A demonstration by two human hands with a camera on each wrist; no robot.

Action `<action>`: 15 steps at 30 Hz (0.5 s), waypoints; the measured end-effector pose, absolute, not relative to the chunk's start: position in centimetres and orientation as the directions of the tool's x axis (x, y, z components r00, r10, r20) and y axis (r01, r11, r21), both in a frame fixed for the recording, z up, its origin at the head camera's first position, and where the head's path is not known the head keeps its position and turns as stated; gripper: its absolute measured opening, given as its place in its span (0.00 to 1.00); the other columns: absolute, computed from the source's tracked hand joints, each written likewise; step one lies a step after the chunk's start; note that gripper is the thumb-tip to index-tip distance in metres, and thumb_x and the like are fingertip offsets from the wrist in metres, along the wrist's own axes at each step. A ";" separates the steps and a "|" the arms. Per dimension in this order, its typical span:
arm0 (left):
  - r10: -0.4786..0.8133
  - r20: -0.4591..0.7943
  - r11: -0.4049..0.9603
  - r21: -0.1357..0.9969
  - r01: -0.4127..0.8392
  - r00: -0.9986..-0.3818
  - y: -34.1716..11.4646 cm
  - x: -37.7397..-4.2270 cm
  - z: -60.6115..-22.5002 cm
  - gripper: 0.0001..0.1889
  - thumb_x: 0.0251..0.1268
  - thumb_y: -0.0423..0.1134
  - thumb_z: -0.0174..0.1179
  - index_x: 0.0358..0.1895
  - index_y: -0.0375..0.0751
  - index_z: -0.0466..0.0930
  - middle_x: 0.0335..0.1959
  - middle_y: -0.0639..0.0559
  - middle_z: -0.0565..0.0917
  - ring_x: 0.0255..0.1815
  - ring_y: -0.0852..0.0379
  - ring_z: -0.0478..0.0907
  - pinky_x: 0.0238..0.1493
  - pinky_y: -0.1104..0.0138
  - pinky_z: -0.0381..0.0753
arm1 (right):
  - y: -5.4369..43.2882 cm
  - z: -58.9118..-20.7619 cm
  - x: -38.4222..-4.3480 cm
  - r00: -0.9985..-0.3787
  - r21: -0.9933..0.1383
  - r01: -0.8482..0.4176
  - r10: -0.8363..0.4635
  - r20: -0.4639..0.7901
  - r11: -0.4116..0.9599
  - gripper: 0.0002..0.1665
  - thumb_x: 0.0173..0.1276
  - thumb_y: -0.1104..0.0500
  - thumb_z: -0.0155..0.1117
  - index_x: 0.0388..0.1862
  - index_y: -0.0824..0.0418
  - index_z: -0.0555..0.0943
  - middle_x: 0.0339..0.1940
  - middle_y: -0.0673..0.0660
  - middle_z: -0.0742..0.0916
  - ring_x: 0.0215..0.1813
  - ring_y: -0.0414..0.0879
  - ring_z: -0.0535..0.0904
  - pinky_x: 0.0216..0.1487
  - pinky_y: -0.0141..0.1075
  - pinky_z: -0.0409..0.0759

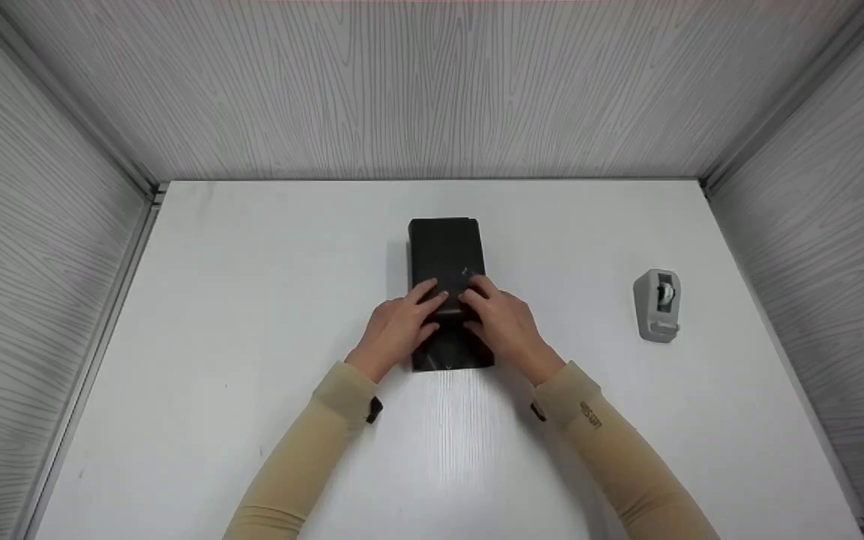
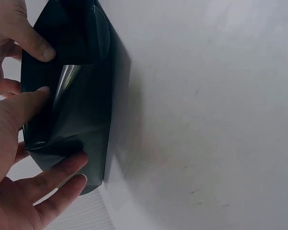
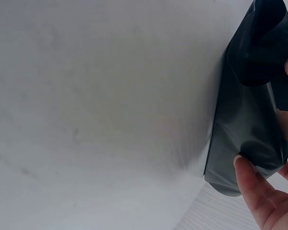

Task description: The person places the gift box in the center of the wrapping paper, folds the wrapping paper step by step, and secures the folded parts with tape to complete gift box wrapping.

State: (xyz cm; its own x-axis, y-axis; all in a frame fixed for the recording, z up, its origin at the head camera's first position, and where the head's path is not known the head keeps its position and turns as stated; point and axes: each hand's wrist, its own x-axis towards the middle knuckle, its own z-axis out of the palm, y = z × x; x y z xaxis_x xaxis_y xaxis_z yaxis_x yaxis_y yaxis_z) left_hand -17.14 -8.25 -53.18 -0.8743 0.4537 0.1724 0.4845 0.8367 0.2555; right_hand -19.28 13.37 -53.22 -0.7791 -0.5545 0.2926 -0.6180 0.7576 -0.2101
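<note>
A box-shaped package (image 1: 443, 247) in glossy black wrapping paper lies lengthwise in the middle of the table. At its near end a loose flap of the paper (image 1: 451, 352) sticks out toward me. My left hand (image 1: 396, 326) grips the package's left near corner, and my right hand (image 1: 508, 326) grips the right one. In the left wrist view the left thumb (image 2: 36, 100) presses in the end fold while other fingers lie along the side. The right wrist view shows a right fingertip (image 3: 239, 162) against the side paper, which creases inward. The paper's end gapes between the hands.
A grey tape dispenser (image 1: 657, 306) with a roll in it stands on the right part of the white table (image 1: 267, 300). Grey wood-grain panels (image 1: 432, 90) wall the table at the back and both sides. A small shiny strip (image 1: 468, 271) shows on the package's top.
</note>
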 end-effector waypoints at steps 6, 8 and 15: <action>0.461 0.151 0.841 0.239 0.485 -0.875 -8.0 -17.2 -53.0 0.28 0.69 0.40 0.62 0.72 0.55 0.69 0.71 0.45 0.65 0.44 0.44 0.81 0.48 0.54 0.79 | 13.4 -53.4 -19.3 -0.780 -0.216 -0.618 -0.557 0.285 0.756 0.21 0.61 0.58 0.75 0.53 0.54 0.79 0.62 0.57 0.75 0.45 0.54 0.83 0.43 0.45 0.82; 0.461 0.147 0.844 0.230 0.484 -0.875 -7.9 -17.2 -53.0 0.29 0.69 0.39 0.63 0.72 0.56 0.69 0.71 0.45 0.66 0.42 0.44 0.81 0.48 0.54 0.79 | 13.5 -53.4 -19.3 -0.784 -0.225 -0.615 -0.556 0.277 0.755 0.22 0.61 0.59 0.74 0.54 0.54 0.79 0.63 0.57 0.75 0.46 0.55 0.83 0.44 0.45 0.82; 0.461 0.189 0.838 0.229 0.496 -0.867 -7.8 -17.3 -53.3 0.28 0.67 0.39 0.64 0.70 0.56 0.71 0.70 0.45 0.67 0.41 0.43 0.81 0.47 0.55 0.79 | 14.6 -52.9 -18.5 -0.843 -0.410 -0.537 -0.483 0.237 0.737 0.33 0.61 0.63 0.73 0.65 0.51 0.75 0.66 0.55 0.74 0.41 0.51 0.84 0.42 0.42 0.82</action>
State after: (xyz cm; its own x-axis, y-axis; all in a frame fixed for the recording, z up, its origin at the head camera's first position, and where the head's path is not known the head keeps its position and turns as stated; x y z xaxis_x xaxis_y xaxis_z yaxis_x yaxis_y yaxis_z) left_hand -17.29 -7.75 -53.28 -0.8669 0.4611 0.1894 0.4957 0.8377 0.2291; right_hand -18.49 14.58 -52.93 -0.8430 -0.4830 0.2368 -0.5374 0.7367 -0.4104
